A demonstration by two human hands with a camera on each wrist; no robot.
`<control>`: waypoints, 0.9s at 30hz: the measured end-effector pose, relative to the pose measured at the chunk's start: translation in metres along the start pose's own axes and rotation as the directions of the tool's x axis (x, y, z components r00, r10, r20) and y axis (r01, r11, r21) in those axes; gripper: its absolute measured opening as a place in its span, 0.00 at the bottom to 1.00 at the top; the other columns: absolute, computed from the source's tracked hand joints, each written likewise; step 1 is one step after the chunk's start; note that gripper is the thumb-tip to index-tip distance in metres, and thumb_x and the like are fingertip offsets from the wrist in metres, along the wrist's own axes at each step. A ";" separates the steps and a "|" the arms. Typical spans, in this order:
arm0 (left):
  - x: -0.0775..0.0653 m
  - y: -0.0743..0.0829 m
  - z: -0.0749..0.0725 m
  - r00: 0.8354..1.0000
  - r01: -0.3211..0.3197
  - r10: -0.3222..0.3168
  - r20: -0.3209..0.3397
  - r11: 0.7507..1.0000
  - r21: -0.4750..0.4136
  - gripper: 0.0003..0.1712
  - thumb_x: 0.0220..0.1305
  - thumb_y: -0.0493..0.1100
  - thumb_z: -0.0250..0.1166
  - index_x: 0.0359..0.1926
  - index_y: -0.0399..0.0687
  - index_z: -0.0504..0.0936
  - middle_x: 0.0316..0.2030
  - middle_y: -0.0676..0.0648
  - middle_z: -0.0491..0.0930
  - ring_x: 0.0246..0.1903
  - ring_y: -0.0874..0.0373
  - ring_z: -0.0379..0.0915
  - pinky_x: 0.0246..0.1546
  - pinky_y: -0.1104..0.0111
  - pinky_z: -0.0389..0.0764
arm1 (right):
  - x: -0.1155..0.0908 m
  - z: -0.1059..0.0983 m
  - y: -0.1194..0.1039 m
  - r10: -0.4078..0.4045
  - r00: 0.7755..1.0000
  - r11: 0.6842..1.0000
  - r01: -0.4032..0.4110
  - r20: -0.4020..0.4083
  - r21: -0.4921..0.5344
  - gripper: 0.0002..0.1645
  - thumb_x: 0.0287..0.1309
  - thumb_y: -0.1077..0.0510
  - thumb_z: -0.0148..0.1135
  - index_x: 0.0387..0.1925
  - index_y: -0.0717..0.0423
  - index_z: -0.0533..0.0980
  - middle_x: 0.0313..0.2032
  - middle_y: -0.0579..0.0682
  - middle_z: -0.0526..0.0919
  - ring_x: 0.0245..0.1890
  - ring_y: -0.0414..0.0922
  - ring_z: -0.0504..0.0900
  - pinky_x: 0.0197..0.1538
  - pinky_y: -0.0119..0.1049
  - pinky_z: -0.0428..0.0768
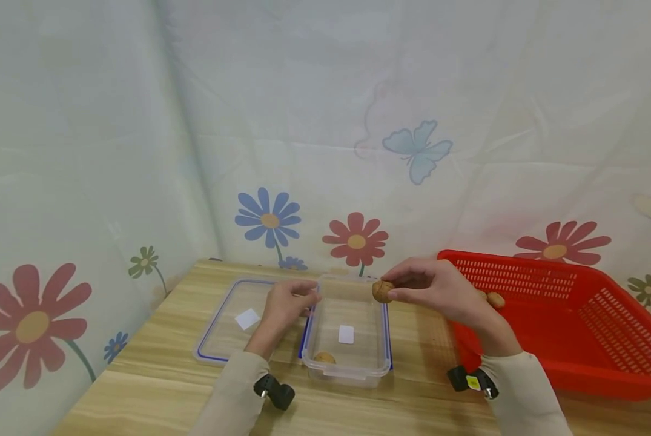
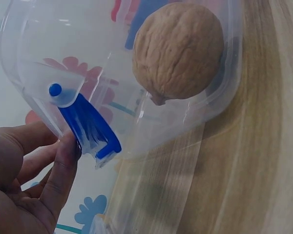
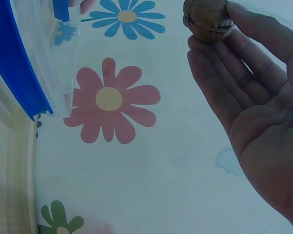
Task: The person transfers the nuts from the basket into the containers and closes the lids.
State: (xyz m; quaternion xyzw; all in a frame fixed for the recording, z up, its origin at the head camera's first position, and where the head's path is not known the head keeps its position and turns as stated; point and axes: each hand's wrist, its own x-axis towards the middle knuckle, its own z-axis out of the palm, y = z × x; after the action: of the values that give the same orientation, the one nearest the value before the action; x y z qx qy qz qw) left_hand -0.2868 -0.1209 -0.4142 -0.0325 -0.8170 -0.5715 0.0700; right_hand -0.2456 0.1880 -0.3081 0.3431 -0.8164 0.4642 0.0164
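Note:
A clear plastic food container [image 1: 352,368] with blue side latches stands on the table, a white label on its floor. One walnut [image 2: 178,51] lies in its near left corner, seen through the wall in the left wrist view. With thumb and fingers, my left hand [image 1: 287,303] grips the container's left rim, beside a blue latch [image 2: 90,124]. My right hand [image 1: 439,287] pinches another walnut [image 1: 382,291] between thumb and fingertips, above the container's far right edge. The right wrist view shows that walnut [image 3: 208,19] at the fingertips, its seam visible.
To the left, a clear lid [image 1: 221,339] with a blue seal and a white label lies flat. A red plastic basket [image 1: 554,345] stands on the right, with a few walnuts [image 1: 495,300] near its left wall. Behind the wooden table [image 1: 156,375] hangs a flowered curtain [image 1: 314,151].

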 end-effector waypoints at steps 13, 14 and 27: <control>0.000 0.000 0.001 1.000 0.018 -0.018 -0.004 1.000 -0.002 0.18 0.67 0.35 0.73 0.56 0.35 0.88 0.44 0.40 0.89 0.33 0.52 0.87 0.36 0.63 0.91 | 0.006 0.016 0.006 0.040 0.992 0.999 -0.041 0.120 0.012 0.16 0.66 0.60 0.74 0.54 0.58 0.85 0.47 0.50 0.90 0.45 0.46 0.88 0.53 0.36 0.88; 0.001 0.000 0.001 1.000 0.015 -0.015 -0.005 1.000 0.000 0.17 0.67 0.35 0.73 0.56 0.35 0.88 0.44 0.40 0.89 0.33 0.53 0.87 0.36 0.63 0.91 | 0.007 0.017 0.007 0.050 0.990 0.999 -0.052 0.129 0.011 0.16 0.66 0.60 0.74 0.54 0.58 0.86 0.47 0.49 0.90 0.45 0.46 0.88 0.53 0.35 0.88; 0.003 -0.003 0.001 1.000 0.002 -0.002 -0.004 1.000 -0.011 0.18 0.67 0.35 0.74 0.56 0.34 0.88 0.42 0.40 0.89 0.33 0.51 0.87 0.35 0.62 0.91 | 0.010 0.037 0.016 0.091 0.968 0.995 -0.096 0.233 0.007 0.13 0.66 0.60 0.75 0.51 0.56 0.87 0.45 0.47 0.89 0.44 0.45 0.88 0.51 0.35 0.88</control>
State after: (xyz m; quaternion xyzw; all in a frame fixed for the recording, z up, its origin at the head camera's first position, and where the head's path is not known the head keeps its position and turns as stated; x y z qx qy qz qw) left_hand -0.2902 -0.1208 -0.4168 -0.0311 -0.8137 -0.5761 0.0709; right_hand -0.2516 0.1595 -0.3373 0.3562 -0.8238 0.4285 -0.1041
